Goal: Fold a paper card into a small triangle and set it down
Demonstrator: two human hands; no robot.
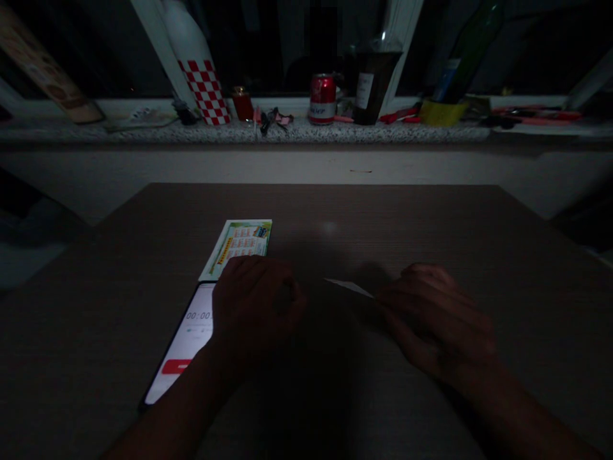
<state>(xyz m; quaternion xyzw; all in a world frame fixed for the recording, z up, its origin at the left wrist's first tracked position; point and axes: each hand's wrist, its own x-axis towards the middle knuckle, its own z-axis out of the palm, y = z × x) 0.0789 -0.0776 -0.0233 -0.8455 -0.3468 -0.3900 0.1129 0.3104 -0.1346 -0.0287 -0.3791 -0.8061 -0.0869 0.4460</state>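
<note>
In the dim light my right hand (431, 313) pinches a thin, pale, pointed piece that looks like paper (352, 286). Its tip points left, toward my other hand. My left hand (256, 303) is closed, fingers curled in and thumb to the right; whether anything is in it cannot be made out. Partly under that hand and wrist, as seen from here, lie a phone (179, 338) with a lit white timer screen and a printed card (239, 246) with a green border. The card's near edge meets the phone's top end.
Both hands are over a dark wooden table (407, 217). Behind it, a speckled stone sill (297, 133) carries a red-and-white checked bottle (205, 89), a red can (322, 99), a dark labelled container (376, 86), a green bottle (472, 51) and a yellow holder (443, 113).
</note>
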